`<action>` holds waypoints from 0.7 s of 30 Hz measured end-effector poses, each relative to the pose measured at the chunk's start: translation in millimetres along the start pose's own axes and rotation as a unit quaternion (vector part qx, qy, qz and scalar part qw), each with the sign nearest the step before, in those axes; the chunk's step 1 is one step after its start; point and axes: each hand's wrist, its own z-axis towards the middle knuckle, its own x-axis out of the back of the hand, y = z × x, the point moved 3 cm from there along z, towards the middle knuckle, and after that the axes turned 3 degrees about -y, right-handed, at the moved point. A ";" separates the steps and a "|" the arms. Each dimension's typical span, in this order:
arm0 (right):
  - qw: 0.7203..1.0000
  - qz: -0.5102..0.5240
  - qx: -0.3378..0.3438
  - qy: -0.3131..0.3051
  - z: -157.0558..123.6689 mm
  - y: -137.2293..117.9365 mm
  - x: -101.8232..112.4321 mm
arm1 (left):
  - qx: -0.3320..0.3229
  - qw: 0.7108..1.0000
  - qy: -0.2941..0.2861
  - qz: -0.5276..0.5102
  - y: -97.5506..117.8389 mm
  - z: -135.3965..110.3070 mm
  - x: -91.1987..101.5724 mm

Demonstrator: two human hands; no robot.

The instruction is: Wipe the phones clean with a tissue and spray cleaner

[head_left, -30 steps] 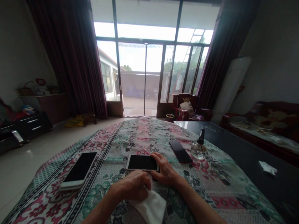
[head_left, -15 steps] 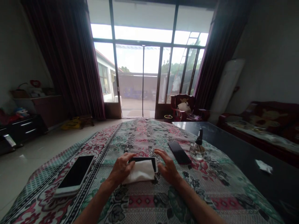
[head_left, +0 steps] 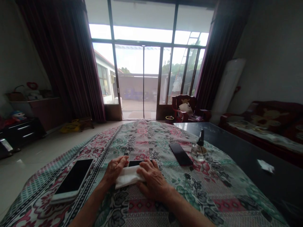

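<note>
A smartphone (head_left: pixel 135 163) with a dark screen lies on the tablecloth in front of me, largely covered by a folded white tissue (head_left: pixel 127 176). My left hand (head_left: pixel 115 169) is closed at the phone's left end, fingers curled on its edge beside the tissue. Over the phone's right part lies my right hand (head_left: pixel 154 179), its fingers bent together and pressing on the tissue's right end. The phone's right end is hidden beneath that hand.
A larger white phone (head_left: pixel 73 181) lies at left, a dark phone (head_left: pixel 181 154) at right. Beside the latter stands a clear glass bottle (head_left: pixel 199 152) with a black top. The patterned tablecloth (head_left: pixel 142 138) borders a dark tabletop (head_left: pixel 239 157) holding a crumpled tissue (head_left: pixel 266 165).
My right hand has moved left from beside the phone onto the tissue and phone. The tissue has shifted left, and my left hand has drawn slightly left, fingers more curled. The view turned slightly.
</note>
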 end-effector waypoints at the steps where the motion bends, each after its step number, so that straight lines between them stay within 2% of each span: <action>1: 1.000 -0.003 -0.002 0.009 -0.7 0.8 3.1 | 0.001 1.000 0.010 0.001 -1.8 0.5 1.4; 3: 1.000 -0.008 -0.013 0.018 -2.4 2.7 9.3 | -0.021 0.999 0.040 0.025 -3.4 0.5 3.7; 5: 1.000 -0.009 -0.021 0.018 -4.4 4.1 13.4 | -0.072 0.994 0.054 0.067 -2.2 -0.9 2.9; 7: 1.000 -0.001 -0.015 0.007 -6.4 3.6 13.8 | -0.121 0.987 0.029 0.104 -0.6 -3.3 -2.2; 9: 1.000 0.012 0.002 -0.014 -7.7 1.2 10.1 | -0.141 0.982 -0.006 0.129 -0.7 -5.6 -7.5; 13: 0.999 0.020 0.014 -0.043 -7.9 -4.8 -0.6 | -0.141 0.979 -0.036 0.141 -1.9 -9.2 -9.6; 21: 0.998 0.021 0.062 -0.006 -3.5 -12.1 2.9 | -0.117 0.986 -0.090 0.083 4.7 -12.1 -6.1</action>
